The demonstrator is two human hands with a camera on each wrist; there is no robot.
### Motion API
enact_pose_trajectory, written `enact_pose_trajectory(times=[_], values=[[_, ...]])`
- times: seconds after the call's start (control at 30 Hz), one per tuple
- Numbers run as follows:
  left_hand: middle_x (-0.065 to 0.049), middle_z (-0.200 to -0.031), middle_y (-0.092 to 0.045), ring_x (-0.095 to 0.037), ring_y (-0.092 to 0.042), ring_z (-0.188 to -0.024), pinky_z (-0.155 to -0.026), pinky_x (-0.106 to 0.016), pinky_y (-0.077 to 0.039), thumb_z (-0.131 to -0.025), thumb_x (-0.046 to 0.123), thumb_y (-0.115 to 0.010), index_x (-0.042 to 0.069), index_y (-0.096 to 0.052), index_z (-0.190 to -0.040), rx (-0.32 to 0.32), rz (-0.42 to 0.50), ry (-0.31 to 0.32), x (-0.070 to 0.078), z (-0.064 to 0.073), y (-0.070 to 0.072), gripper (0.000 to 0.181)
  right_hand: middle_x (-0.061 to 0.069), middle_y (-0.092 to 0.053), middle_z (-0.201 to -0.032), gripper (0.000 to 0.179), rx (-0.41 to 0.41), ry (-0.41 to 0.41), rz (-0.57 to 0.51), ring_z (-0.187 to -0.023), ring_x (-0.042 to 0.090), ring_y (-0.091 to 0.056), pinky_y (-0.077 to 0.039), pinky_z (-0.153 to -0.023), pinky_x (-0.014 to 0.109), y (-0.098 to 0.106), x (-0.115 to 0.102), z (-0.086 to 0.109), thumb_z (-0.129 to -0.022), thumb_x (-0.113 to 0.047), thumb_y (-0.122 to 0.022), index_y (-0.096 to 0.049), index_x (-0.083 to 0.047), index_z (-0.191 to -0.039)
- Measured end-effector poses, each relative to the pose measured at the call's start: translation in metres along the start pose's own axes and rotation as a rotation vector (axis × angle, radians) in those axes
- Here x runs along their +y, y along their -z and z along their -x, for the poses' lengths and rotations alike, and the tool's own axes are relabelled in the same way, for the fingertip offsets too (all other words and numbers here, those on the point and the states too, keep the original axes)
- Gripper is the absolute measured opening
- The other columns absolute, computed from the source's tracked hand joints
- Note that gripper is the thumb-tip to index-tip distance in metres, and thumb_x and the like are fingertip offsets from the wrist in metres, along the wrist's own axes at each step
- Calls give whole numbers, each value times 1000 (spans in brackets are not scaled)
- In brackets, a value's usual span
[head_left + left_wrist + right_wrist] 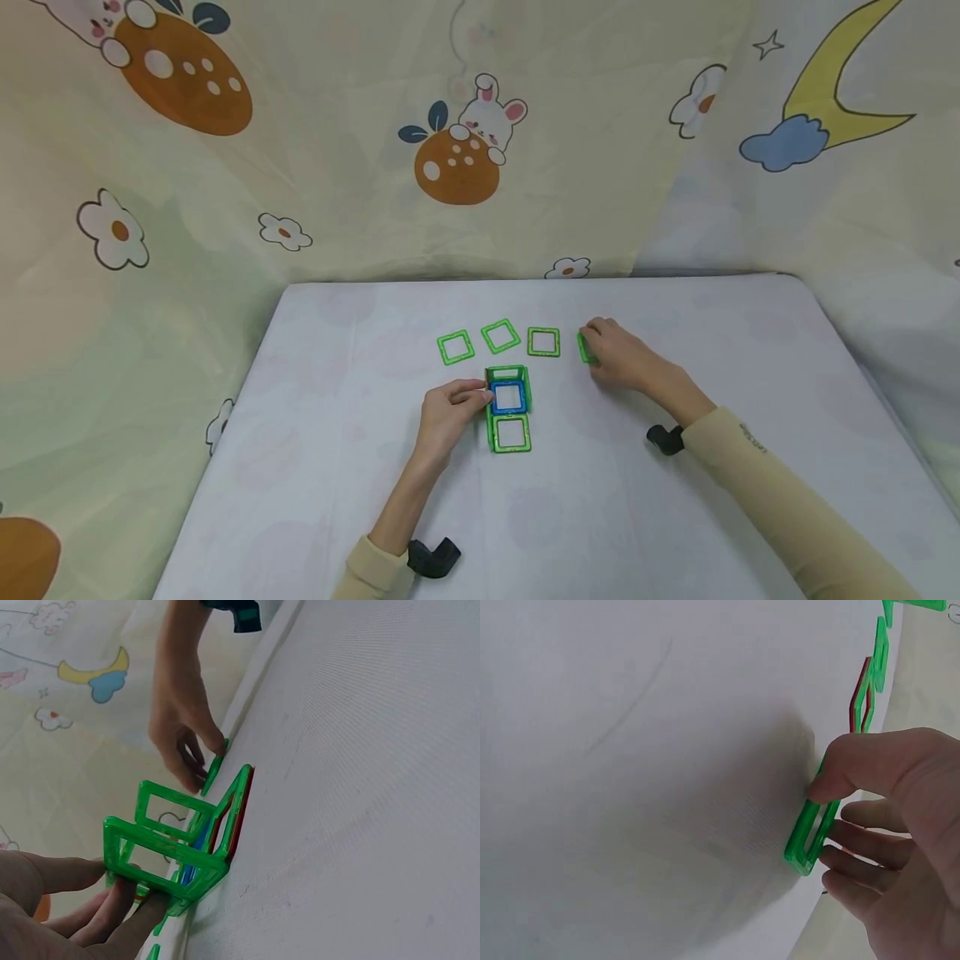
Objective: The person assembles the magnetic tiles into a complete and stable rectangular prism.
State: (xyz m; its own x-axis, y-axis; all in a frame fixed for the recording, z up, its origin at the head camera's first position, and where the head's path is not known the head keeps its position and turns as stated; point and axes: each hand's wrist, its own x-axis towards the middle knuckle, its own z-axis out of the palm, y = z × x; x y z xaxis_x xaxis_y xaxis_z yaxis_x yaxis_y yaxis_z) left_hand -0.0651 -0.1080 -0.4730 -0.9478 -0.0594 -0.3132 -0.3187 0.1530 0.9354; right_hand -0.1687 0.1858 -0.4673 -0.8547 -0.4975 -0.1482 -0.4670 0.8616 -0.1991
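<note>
My left hand (pixel 442 421) holds a small structure of square magnetic tiles by its left side, thumb and fingertips pinching a green tile (pixel 161 846). The structure has several green frames and a blue square tile (pixel 510 412) in its middle; a green tile (pixel 512 450) lies nearest me. In the left wrist view, some green frames stand upright, and one shows a red edge. To the right, my right hand (pixel 622 354) pinches a loose green square tile (pixel 804 847) between thumb and fingers, tilted at the tabletop. Its fingers partly hide this tile in the head view.
Behind the structure lie three loose green square tiles: a left one (pixel 460 360), a middle one (pixel 507 347) and a right one (pixel 543 354). The white table (pixel 337 375) ends at a printed cloth backdrop (pixel 360 167). Both wrists wear black mounts.
</note>
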Motion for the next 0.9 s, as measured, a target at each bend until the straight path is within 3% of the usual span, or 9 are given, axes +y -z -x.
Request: enact_pose_trajectory(times=[0.43, 0.67, 0.9], values=[[-8, -99, -80, -13, -73, -97, -95, -31, -58, -94, 23, -76, 5, -76, -116, 6, -7, -5, 0, 1, 0, 28, 25, -56, -129, 58, -31, 61, 83, -109, 34, -58, -56, -94, 46, 7, 0, -6, -83, -9, -82, -58, 12, -132], [-8, -99, -80, -13, -74, -96, -93, -31, -59, -94, 21, -75, 4, -75, -116, 2, -10, -6, 0, 1, -2, 28, 23, -54, -128, 60, -86, 10, 26, -111, 33, -54, -55, -95, 46, 7, 6, -9, -81, -9, -81, -58, 10, -133], [-8, -100, -80, -12, -73, -96, -96, -32, -58, -95, 23, -75, 5, -75, -117, 6, -12, -3, 1, 2, -1, 29, 24, -52, -132, 67, -62, -3, -39, -114, 34, -53, -55, -97, 48, 9, 9, -4, -79, -10, -80, -55, 9, -137]])
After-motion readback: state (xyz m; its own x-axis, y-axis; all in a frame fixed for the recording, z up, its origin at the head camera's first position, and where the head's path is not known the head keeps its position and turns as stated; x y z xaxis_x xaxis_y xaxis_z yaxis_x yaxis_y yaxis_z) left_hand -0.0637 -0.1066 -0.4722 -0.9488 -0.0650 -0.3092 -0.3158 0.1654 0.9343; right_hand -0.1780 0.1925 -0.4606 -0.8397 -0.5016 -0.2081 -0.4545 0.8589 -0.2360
